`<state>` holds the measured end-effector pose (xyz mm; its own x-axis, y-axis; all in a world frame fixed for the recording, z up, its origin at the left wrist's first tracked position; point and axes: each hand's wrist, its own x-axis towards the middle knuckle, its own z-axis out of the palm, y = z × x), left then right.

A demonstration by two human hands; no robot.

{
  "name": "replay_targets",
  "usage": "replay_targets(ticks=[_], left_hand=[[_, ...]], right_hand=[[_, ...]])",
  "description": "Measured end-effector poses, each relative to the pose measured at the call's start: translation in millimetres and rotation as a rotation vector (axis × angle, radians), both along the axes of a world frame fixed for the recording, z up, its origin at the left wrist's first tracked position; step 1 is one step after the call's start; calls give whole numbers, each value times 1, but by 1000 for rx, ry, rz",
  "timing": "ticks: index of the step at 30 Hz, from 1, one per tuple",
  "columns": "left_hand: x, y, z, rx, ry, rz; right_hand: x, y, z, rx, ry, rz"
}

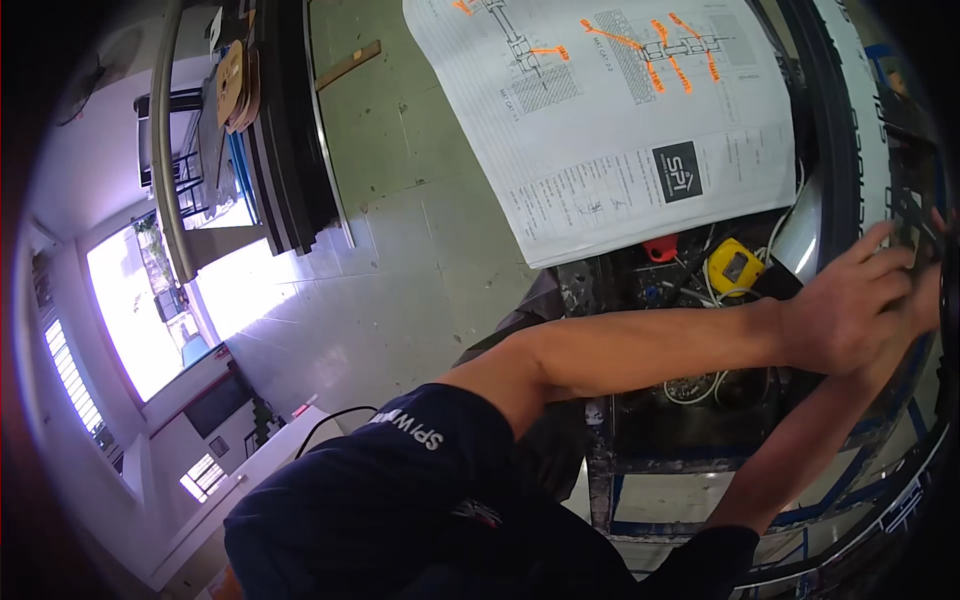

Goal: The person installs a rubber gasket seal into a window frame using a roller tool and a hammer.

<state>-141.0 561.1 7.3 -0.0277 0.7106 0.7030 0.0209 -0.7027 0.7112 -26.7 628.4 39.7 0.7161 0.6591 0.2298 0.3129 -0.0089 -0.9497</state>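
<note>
My left hand (842, 315) reaches to the right edge of the view, its fingers curled in beside a dark piece (912, 222) too blurred to name. What its fingertips press on is hidden. My right hand (926, 298) lies just beyond it, mostly covered by the left hand and cut off by the dark rim of the view. Both hands are by a long dark profile (832, 130) and a white strip with black lettering (866, 130). Closest below the left forearm's far side lies a yellow tape measure (735, 268).
A stack of printed drawings (600, 150) with orange marks covers part of the bench. A red item (660, 248), white cable (775, 235) and small clutter lie beside it. Blue-and-black metal framing (690, 465) runs beneath my arms. Dark lengths of profile (290, 130) stand at upper left above tiled floor (390, 280).
</note>
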Motion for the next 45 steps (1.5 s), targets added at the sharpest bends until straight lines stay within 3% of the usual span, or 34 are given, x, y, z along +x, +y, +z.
replay_targets(ticks=[5, 45], left_hand=[[36, 14, -18, -57, -73, 81], [19, 17, -6, -114, -66, -11]], right_hand=[[-9, -2, 3, -87, -67, 74], [10, 2, 0, -174, -120, 167]])
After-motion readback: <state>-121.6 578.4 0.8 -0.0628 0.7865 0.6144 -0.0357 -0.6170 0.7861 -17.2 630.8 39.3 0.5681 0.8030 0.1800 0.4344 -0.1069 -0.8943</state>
